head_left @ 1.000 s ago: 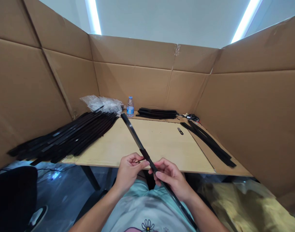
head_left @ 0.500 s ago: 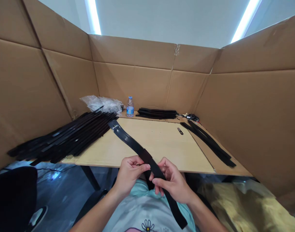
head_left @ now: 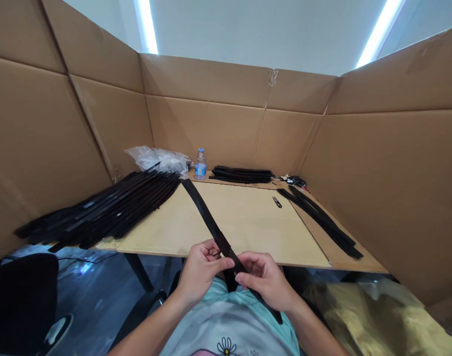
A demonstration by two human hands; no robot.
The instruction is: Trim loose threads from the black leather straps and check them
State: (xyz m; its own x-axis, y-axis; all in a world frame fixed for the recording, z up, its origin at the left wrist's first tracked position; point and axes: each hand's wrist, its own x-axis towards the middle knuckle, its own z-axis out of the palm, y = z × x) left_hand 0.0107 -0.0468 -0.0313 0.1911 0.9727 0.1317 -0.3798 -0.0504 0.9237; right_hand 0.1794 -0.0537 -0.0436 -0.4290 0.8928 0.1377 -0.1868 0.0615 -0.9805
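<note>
A long black strap [head_left: 204,211] runs at a slant from above the table's left half down over my lap. Around its middle there is a darker, thicker section, just above my fingers. My left hand [head_left: 202,267] pinches the strap from the left, thumb on top. My right hand [head_left: 265,277] grips it a little lower, thumb and forefinger closed on it. The strap's lower end hangs past my right hand in front of my shirt. What the fingers do beneath the strap is hidden.
Many black strips [head_left: 110,210] lie piled at left, by a clear plastic bag [head_left: 159,159] and a water bottle [head_left: 200,164]. A black bundle [head_left: 242,174] lies at the back. Thread snips [head_left: 276,201] and two black strips [head_left: 322,222] are at right. Cardboard walls [head_left: 203,118] enclose the table.
The strap has turned so its shiny face no longer shows and its upper end points farther right. Its lower end has risen. Both hands still hold it, slightly closer together.
</note>
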